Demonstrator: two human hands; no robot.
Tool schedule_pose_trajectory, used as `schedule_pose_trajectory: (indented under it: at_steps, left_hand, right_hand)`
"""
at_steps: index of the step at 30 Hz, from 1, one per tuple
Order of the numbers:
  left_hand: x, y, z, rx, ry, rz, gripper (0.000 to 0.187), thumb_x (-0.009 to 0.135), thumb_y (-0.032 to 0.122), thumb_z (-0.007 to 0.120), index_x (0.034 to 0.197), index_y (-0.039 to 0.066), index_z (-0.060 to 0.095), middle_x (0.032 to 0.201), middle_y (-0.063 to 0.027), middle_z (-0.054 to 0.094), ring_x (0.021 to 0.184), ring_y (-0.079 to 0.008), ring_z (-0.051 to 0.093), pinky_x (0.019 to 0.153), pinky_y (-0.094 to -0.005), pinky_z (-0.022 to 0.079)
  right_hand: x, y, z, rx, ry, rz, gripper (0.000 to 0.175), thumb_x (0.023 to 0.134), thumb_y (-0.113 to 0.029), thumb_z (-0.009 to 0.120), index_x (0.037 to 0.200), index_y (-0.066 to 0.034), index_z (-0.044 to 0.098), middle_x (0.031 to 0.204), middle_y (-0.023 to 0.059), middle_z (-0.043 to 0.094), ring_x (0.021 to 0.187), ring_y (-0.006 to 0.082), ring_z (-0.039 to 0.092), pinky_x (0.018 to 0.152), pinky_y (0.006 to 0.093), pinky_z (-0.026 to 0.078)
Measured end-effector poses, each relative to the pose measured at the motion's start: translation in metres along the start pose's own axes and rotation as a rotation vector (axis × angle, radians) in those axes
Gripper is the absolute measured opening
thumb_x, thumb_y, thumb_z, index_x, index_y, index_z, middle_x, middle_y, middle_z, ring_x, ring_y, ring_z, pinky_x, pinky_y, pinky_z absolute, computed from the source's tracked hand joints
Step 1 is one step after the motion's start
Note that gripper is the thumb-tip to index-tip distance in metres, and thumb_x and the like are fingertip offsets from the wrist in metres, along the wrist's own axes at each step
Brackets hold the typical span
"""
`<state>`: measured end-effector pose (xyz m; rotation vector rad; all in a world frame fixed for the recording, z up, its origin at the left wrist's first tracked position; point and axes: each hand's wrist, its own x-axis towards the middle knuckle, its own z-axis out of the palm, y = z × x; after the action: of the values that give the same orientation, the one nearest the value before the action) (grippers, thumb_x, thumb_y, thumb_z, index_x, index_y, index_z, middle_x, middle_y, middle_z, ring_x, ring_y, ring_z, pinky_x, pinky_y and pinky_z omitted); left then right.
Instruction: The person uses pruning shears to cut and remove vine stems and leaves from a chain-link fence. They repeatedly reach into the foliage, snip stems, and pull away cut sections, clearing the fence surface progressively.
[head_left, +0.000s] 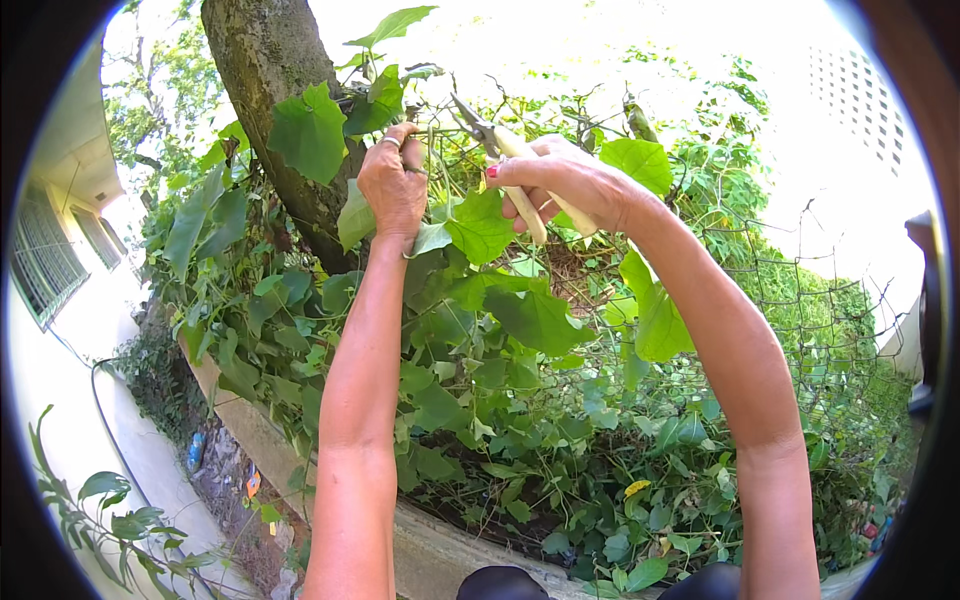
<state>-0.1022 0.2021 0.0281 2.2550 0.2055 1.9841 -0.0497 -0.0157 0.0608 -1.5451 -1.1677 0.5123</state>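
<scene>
My left hand (394, 180), a ring on one finger, is closed around a vine stem (433, 154) beside the tree trunk. Just to its right, my right hand (566, 180) holds pruning shears (512, 142) with cream handles. Their metal blades point up and left, slightly parted, near thin stems at the top of the wire fence. Whether a stem lies between the blades I cannot tell. Broad green leaves (480, 225) hang below and between my hands. Another large leaf (307, 133) stands out against the trunk, left of my left hand.
A leaning tree trunk (274, 90) rises behind the vines. Rusty chain-link fencing (802, 300) runs right, with loose wire ends along its top. Below is a low concrete ledge (450, 547). On the left stand a pale house wall (82, 315) and a barred window (45, 251).
</scene>
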Motion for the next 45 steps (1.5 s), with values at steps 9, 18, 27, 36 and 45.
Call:
schedule_pose_trajectory:
  at_steps: [9,18,27,36,45]
  left_hand:
    - [0.005,0.005,-0.015,0.12,-0.226,0.09,0.023,0.074,0.002,0.053,0.096,0.009,0.058,0.071,-0.0149,0.057,0.071,-0.0324,0.058,0.065,-0.0435,0.046]
    - [-0.008,0.018,-0.006,0.072,-0.066,0.077,0.025,0.072,-0.004,0.056,0.094,0.007,0.058,0.073,-0.0113,0.06,0.071,-0.0284,0.054,0.063,-0.0396,0.044]
    - [-0.017,0.017,-0.001,-0.007,-0.024,0.049,0.039,0.064,-0.011,0.057,0.098,0.008,0.057,0.082,-0.0073,0.063,0.075,-0.0278,0.054,0.068,-0.0374,0.043]
    - [-0.018,0.018,-0.006,-0.064,-0.026,-0.038,0.043,0.063,-0.014,0.053,0.097,0.01,0.059,0.08,-0.0051,0.063,0.074,-0.0257,0.052,0.066,-0.0358,0.043]
    - [-0.016,0.023,-0.005,-0.148,-0.057,-0.095,0.038,0.063,-0.014,0.05,0.095,0.006,0.057,0.077,-0.0089,0.057,0.078,-0.0279,0.051,0.069,-0.0396,0.042]
  right_hand:
    - [0.052,-0.071,-0.011,-0.663,-0.231,0.21,0.06,0.07,-0.042,0.056,0.118,-0.0064,0.045,0.085,0.0188,0.058,0.065,0.0239,0.062,0.057,0.0385,0.054]
    - [0.101,-0.11,0.018,-1.164,-0.084,0.415,0.051,0.064,-0.024,0.061,0.108,-0.0004,0.05,0.078,0.0181,0.056,0.055,0.0259,0.061,0.047,0.0398,0.052]
    - [0.127,-0.111,0.026,-1.192,-0.16,0.44,0.051,0.066,-0.024,0.06,0.109,0.0001,0.051,0.078,0.0196,0.059,0.058,0.0261,0.062,0.049,0.0389,0.053]
    - [0.1,-0.097,0.026,-1.443,-0.036,0.044,0.026,0.067,-0.016,0.055,0.076,0.0079,0.058,0.058,0.0154,0.061,0.049,0.0227,0.063,0.045,0.0324,0.054]
    - [0.107,-0.095,0.036,-1.474,-0.121,0.092,0.028,0.07,-0.024,0.055,0.082,0.0003,0.063,0.075,0.0172,0.063,0.055,0.028,0.062,0.049,0.037,0.053]
